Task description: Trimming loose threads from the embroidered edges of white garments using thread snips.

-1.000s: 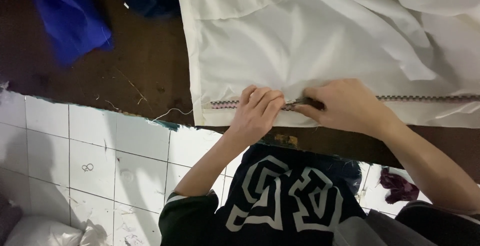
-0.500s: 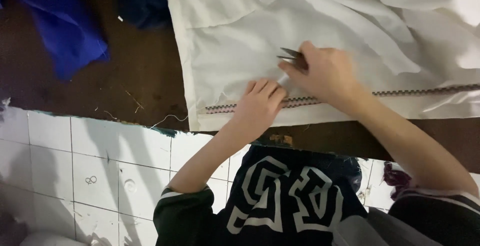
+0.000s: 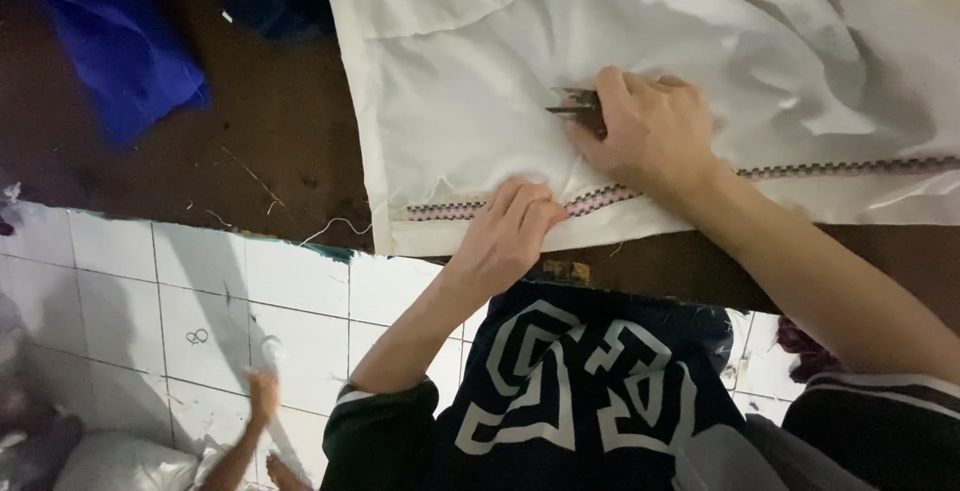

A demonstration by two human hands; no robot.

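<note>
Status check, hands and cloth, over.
Left hand pressing white cloth's patterned trim. Right hand gripping small dark metal snips above it. Nothing blocking.

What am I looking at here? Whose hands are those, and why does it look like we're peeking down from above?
The camera sits on a person's head and looks down, so you see that person's own two hands. A white cloth with a patterned stitched band lies on a dark brown table. The left hand presses on the band near the cloth's edge. The right hand holds small dark snips above the cloth. A blue cloth lies at the far left. Below the table is a white tiled floor.
</note>
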